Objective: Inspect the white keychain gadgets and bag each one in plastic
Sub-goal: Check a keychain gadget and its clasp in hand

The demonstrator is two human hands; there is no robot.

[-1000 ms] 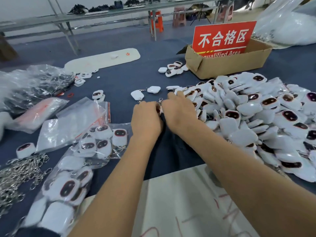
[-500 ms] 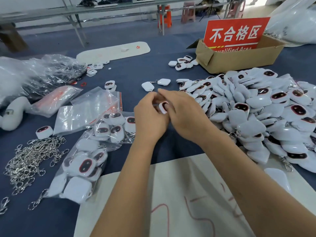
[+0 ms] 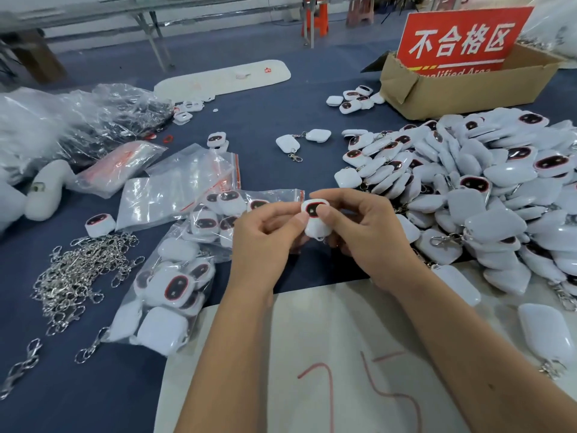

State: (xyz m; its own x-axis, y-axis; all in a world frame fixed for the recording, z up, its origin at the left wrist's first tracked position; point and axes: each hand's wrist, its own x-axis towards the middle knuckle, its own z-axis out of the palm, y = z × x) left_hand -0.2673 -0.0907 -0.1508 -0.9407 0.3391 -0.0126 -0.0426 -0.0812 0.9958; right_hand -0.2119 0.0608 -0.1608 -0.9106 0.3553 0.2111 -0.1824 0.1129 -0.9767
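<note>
One white keychain gadget (image 3: pixel 316 225) with a dark red-rimmed face is held upright above the blue table, face toward me. My left hand (image 3: pixel 265 239) pinches its left edge and my right hand (image 3: pixel 359 226) grips it from the right, thumb on the face. A big pile of white gadgets (image 3: pixel 474 195) lies to the right. On the left are bagged gadgets (image 3: pixel 175 285) in clear plastic, and behind them lie empty zip bags (image 3: pixel 184 185).
A cardboard box (image 3: pixel 468 89) with a red sign (image 3: pixel 462 42) stands at the back right. Loose metal chains (image 3: pixel 81 270) lie at the left. A white sheet with red marks (image 3: pixel 327 354) lies in front of me. Crumpled plastic bags (image 3: pixel 71 120) fill the far left.
Both hands drew back from the edge of the pile toward me, carrying one gadget. It is now turned face up between the fingers. The camera tilted down.
</note>
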